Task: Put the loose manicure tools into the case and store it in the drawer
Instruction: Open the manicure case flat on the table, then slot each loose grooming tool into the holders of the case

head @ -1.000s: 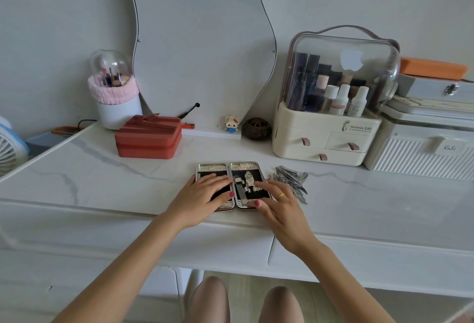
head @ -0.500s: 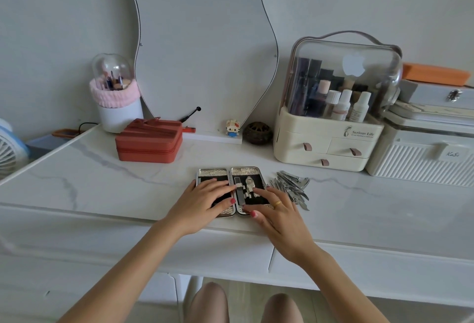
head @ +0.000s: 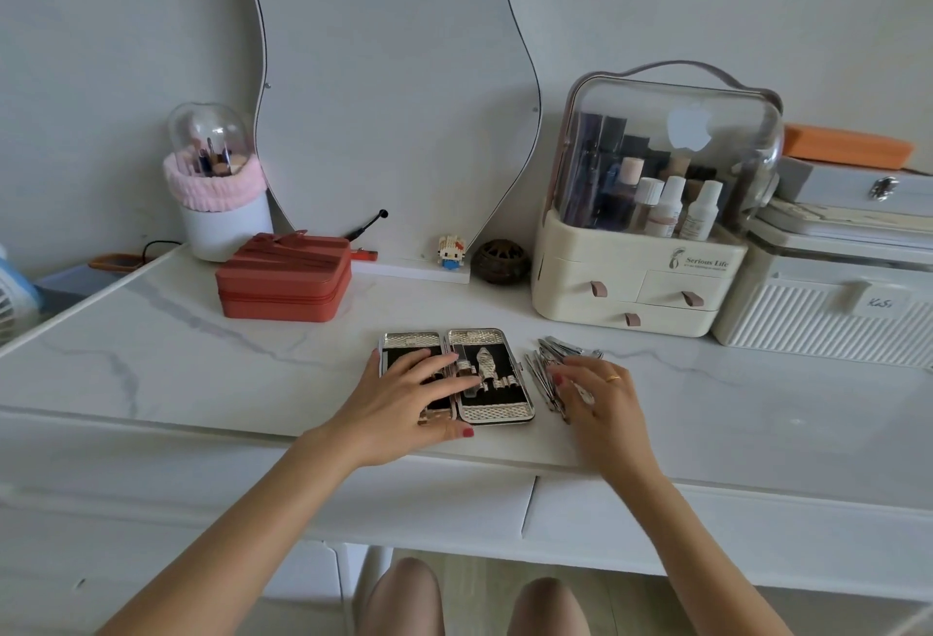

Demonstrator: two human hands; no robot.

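I see the manicure case (head: 497, 378) lying open and flat on the white marble tabletop (head: 202, 363), near the front edge, its two halves side by side. I will place everything else from that case. My left hand (head: 404, 398) lies palm down over the case's left half, fingers spread and extended, their tips reaching across the hinge onto the right half; it grips nothing that I can make out. In the right half, dark lining and pale holders show, with what looks like one tool seated near the hinge, though I cannot tell for sure.

Just to the right of the case lies the heap of loose manicure tools (head: 550, 368), slim metal pieces fanned out on the tabletop. My right hand (head: 601, 398) rests on top of that heap, fingers curled down among the pieces. I cannot tell whether it has closed on any tool or merely touches them.

Behind the case and to its left stands a red zipped box (head: 285, 277). Behind the case and to its right stands a cream cosmetics organiser (head: 641, 292) with a clear domed lid and small drawers. Straight behind the case, a wavy mirror (head: 394, 80) leans at the wall. Below the front edge, just under the case, I see the seam between two drawer fronts (head: 656, 519), both shut.
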